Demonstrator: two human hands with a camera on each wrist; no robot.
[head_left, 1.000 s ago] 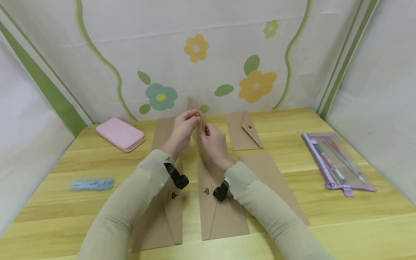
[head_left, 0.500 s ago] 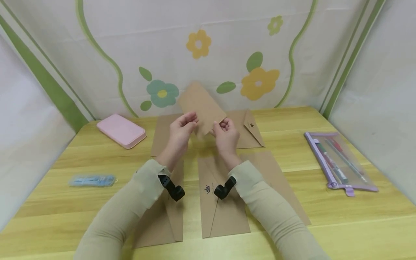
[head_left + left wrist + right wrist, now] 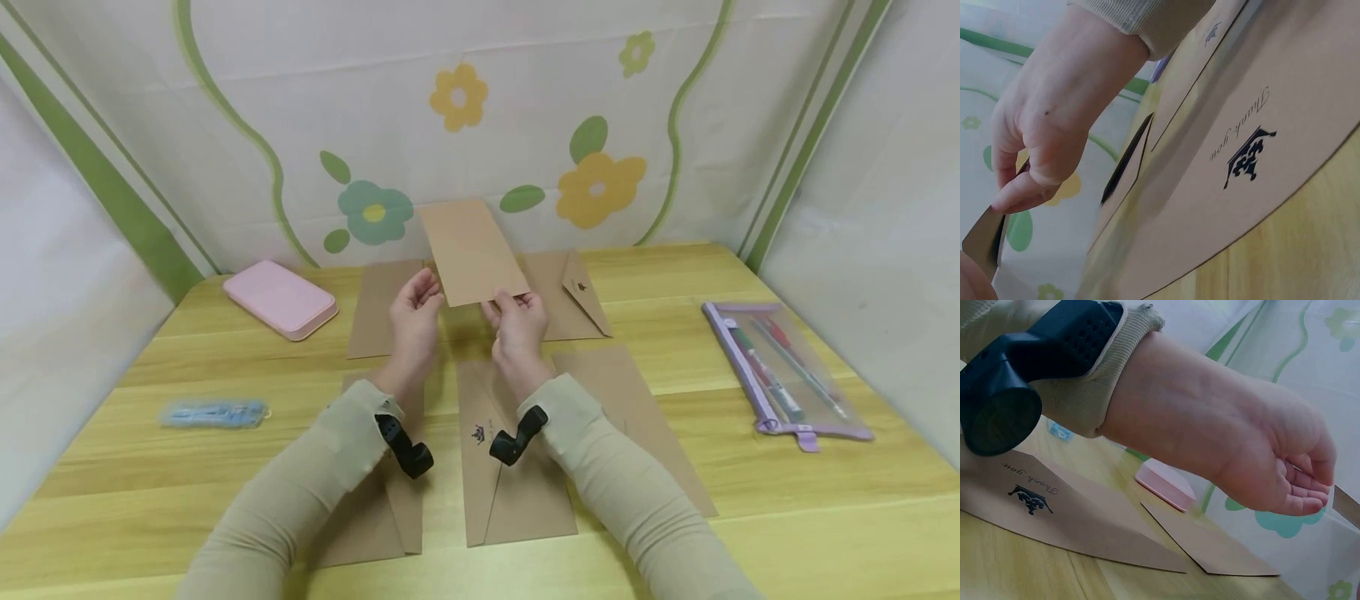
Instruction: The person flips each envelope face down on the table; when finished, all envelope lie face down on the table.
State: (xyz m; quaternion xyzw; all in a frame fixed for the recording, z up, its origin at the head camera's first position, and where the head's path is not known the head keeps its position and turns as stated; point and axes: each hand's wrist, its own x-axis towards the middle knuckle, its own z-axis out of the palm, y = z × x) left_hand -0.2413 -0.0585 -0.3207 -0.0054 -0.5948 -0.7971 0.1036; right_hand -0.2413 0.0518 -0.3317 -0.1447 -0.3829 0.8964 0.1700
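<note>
Floral backdrop (image 3: 525,133) behind envelope (image 3: 476,254) in right fingers (image 3: 506,303)

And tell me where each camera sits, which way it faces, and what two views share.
Head: worn on the head, looking forward and down at the table; both sleeves, the left hand and the right hand show.
Left wrist: worn there, looking across at the right hand holding the raised envelope; part of the left hand shows at lower left.
Right wrist: worn there, looking across at the left hand, its sleeve and black camera.
Shared: head and right wrist both show the pink case.
</note>
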